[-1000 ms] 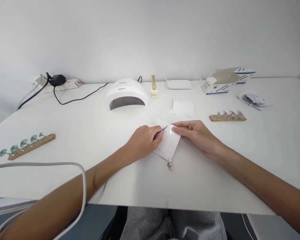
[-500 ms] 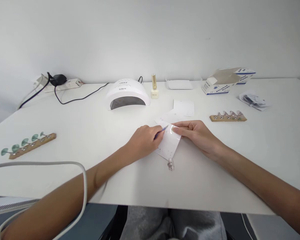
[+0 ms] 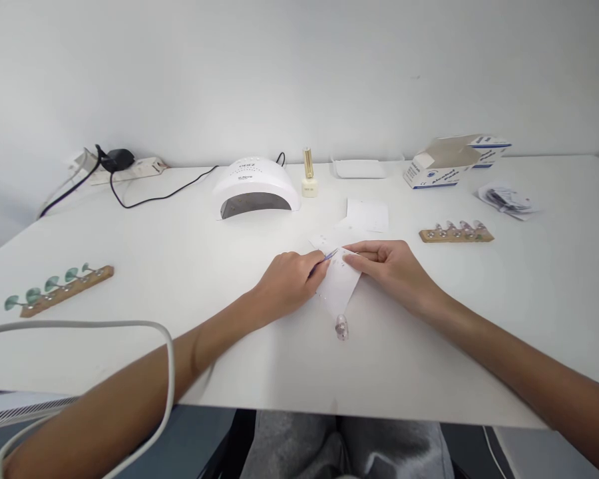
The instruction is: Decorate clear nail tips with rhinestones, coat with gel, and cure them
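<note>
Over desk (image 3: 180,259), my left hand (image 3: 289,283) has narrow grip around slim blue tool (image 3: 331,254), tips at white sheet (image 3: 337,293); my right hand (image 3: 394,269) pinches sheet's corner. Best: sheet steady, touch light.

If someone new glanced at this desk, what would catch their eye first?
Probably the white domed lamp at the back, left of the gold-capped bottle. Next, the two hands meeting mid-desk: the left hand holds a blue pointed tool over a white sheet that the right hand grips.
</note>
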Demonstrator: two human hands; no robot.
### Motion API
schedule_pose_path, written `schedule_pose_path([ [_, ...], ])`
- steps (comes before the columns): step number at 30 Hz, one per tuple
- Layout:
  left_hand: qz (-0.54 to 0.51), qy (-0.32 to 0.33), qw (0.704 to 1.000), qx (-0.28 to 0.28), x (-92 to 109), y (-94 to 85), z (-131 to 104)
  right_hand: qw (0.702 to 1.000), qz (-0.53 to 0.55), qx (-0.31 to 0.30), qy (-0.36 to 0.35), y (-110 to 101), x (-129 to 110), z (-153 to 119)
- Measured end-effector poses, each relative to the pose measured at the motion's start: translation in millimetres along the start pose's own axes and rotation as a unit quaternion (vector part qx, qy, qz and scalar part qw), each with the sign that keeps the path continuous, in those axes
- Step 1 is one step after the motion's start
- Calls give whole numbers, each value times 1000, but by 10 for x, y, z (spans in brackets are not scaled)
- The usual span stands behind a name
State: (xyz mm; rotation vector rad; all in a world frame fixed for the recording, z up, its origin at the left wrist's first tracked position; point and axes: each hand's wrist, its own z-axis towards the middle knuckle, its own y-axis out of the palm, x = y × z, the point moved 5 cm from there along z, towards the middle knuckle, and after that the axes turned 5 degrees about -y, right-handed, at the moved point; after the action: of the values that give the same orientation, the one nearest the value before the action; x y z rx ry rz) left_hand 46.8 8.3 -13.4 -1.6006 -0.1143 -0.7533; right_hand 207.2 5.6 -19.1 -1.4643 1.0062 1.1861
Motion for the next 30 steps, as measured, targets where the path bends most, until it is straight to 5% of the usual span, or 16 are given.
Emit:
schedule_pose_path([
  [12, 12, 90, 990, 105, 17, -49, -39, 999, -30, -11, -22, -36, 18, 41],
  [18, 84, 274, 914, 287, 140, -169, -163, 974, -205, 48, -87, -259, -14, 130],
  [23, 119, 338, 869, 341, 200, -225, -232, 925, -323, 73, -187, -332, -151, 119],
  [25, 104, 344, 864, 353, 201, -248, -246, 937, -297, 7, -182, -284, -208, 75],
  [27, 71, 330, 869, 363, 182, -277, -240, 949, -254, -128, -134, -168, -223, -10],
  [30, 30, 296, 883, 363, 139, -305, -208, 920, -243, -292, -101, 18, -236, -201],
])
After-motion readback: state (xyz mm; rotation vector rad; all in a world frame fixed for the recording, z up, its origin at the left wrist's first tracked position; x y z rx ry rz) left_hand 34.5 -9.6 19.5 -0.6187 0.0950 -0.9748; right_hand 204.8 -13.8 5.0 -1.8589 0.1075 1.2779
